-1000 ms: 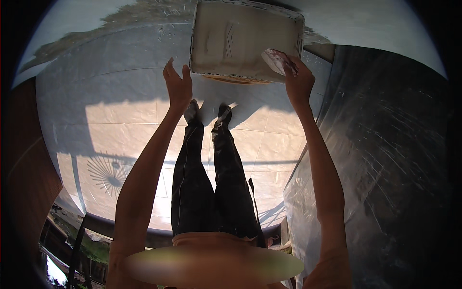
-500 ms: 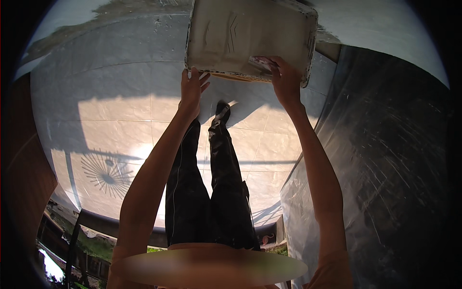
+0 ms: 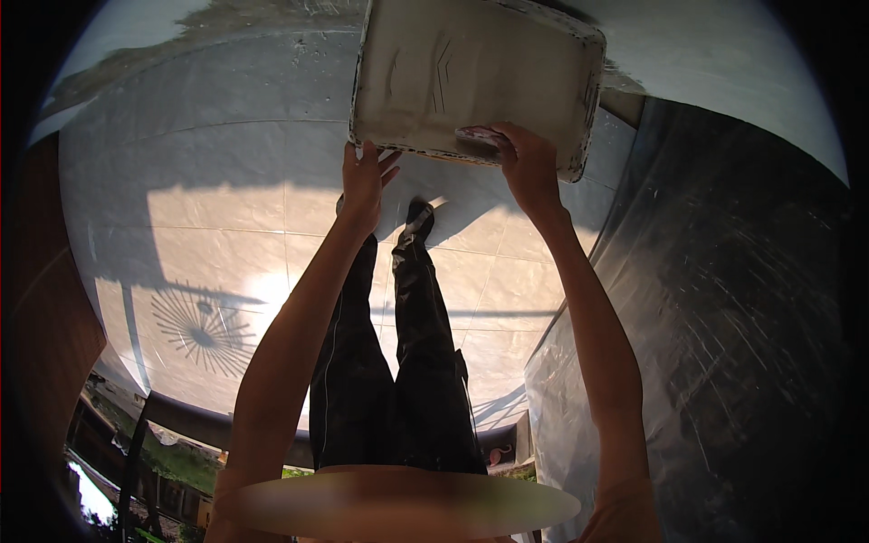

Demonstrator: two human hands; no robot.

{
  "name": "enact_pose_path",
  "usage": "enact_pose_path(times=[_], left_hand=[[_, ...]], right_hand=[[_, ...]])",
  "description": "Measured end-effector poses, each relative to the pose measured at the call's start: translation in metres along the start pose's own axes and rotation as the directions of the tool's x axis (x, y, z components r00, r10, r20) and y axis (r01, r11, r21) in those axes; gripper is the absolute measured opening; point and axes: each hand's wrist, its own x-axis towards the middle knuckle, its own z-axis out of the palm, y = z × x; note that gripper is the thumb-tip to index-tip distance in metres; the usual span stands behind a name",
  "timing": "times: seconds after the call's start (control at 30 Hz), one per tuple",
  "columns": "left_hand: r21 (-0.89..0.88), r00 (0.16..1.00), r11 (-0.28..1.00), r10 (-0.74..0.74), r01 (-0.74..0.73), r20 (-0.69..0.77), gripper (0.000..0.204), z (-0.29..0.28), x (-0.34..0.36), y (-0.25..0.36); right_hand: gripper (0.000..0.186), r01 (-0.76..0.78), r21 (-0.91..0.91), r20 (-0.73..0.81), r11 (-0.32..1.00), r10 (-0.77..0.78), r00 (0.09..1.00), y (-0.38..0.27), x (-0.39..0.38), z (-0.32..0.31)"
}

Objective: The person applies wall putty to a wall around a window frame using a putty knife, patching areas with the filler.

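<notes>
A dull beige rectangular panel point(image 3: 493, 77) with a rim of chipped, dark-flecked paint is at the top of the view, its far edge cut off. My left hand point(image 3: 364, 185) is at the near left corner, gripping the rim; the thumb lies against the edge and the other fingers reach along below it. My right hand point(image 3: 531, 172) is over the near edge toward the right. Pinched in it is a small pinkish, crumpled-looking piece point(image 3: 480, 136), pressed to the panel's surface; the fingers partly hide it, and I cannot tell its kind.
Below the panel is a tiled floor point(image 3: 226, 213) with sunlit patches and shadows. My legs point(image 3: 421, 362) in black trousers are beneath my arms. A dark, shiny, scratched surface point(image 3: 715, 299) rises on the right; a reddish-brown one point(image 3: 45, 299) stands on the left.
The panel's near edge has come slightly toward me, and the orange-brown strip beneath it has gone from sight. My right hand has slid a little left and nearer with its piece.
</notes>
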Motion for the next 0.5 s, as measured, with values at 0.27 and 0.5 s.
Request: enact_pose_path(times=[0.27,0.5], left_hand=[[0.014,0.998,1.0,0.012,-0.011,-0.055,0.038,0.002,0.0,-0.002],[0.042,0.997,0.999,-0.018,0.021,-0.074,0.047,0.002,0.002,-0.003]], right_hand=[[0.021,0.044,0.008,0.087,0.999,-0.044,0.995,-0.002,0.006,-0.004],[0.023,0.007,0.049,0.151,0.999,-0.014,0.988,0.0,0.014,-0.017]])
